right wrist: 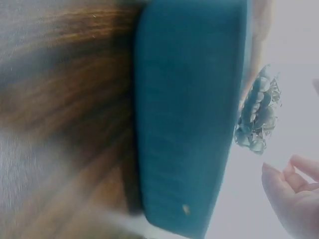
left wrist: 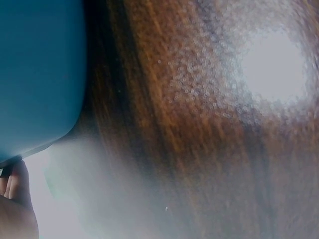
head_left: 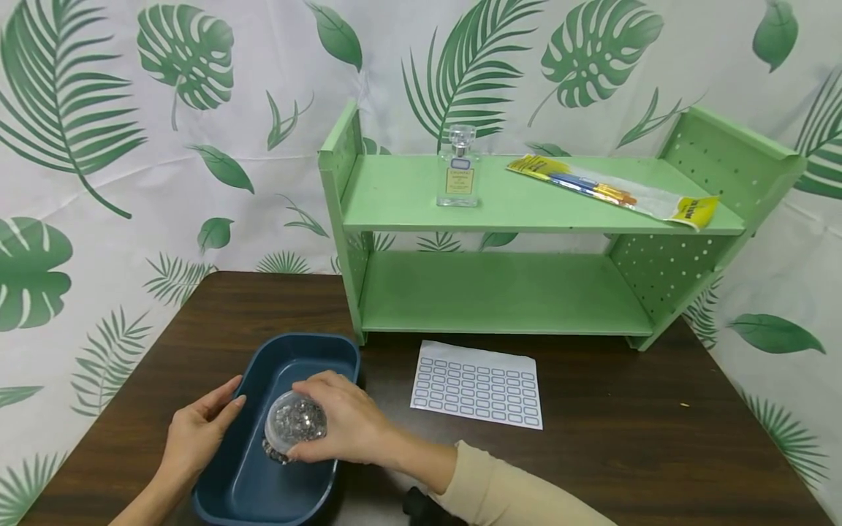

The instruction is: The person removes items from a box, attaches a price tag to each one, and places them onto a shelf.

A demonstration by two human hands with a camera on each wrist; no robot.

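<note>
My right hand (head_left: 351, 420) grips a clear round tub (head_left: 297, 422) of shiny silvery pieces between thumb and fingers, tilted over the blue basin (head_left: 240, 493). Silvery pieces (head_left: 274, 454) show just below the tub's lower edge, above the basin floor. In the right wrist view they appear as a cluster of glossy beads (right wrist: 258, 112) beyond the basin's rim. On the basin's left side, my left hand (head_left: 194, 435) holds the rim with thumb and fingers. The left wrist view catches mostly the basin's outer wall (left wrist: 40, 74) and wooden table.
A sheet of blank labels (head_left: 476, 385) lies on the dark wooden table (head_left: 612, 416) right of the basin. Behind it stands a green two-tier shelf (head_left: 506, 292). On its top tier are a glass perfume bottle (head_left: 459, 175) and a packet of brushes (head_left: 612, 191).
</note>
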